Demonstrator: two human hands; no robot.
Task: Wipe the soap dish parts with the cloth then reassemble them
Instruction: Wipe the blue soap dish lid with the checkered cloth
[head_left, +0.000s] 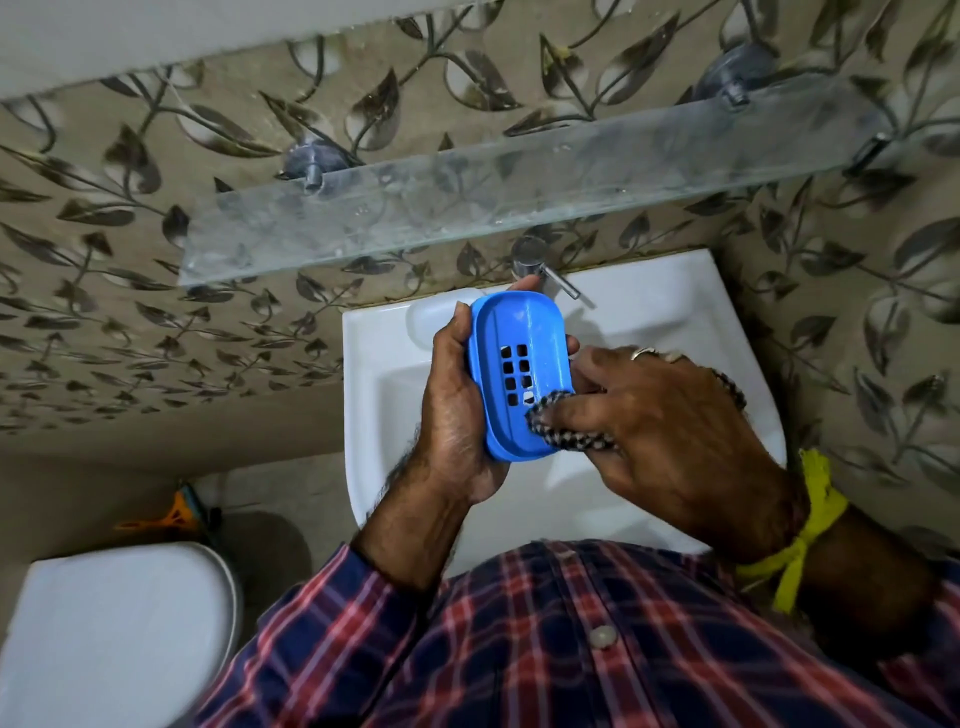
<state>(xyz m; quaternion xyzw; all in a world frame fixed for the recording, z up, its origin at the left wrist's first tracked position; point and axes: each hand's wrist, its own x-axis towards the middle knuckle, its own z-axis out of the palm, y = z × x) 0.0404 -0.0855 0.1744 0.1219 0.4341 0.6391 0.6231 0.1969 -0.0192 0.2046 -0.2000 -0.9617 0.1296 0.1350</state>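
Head cam shows the left hand (457, 410) wrapped around the blue slotted soap dish tray (519, 374) over the washbasin (374, 364), right hand (660, 431) pinching the checkered cloth (566, 436) into its near corner, so I'd work along the rim and drain slots.

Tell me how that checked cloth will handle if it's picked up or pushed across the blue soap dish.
The checked cloth is bunched under the right hand, so it is probably limp and would droop if lifted. It wraps over the edge of the blue soap dish, so it likely moulds to the rim. Being woven, it probably grips rather than slides.
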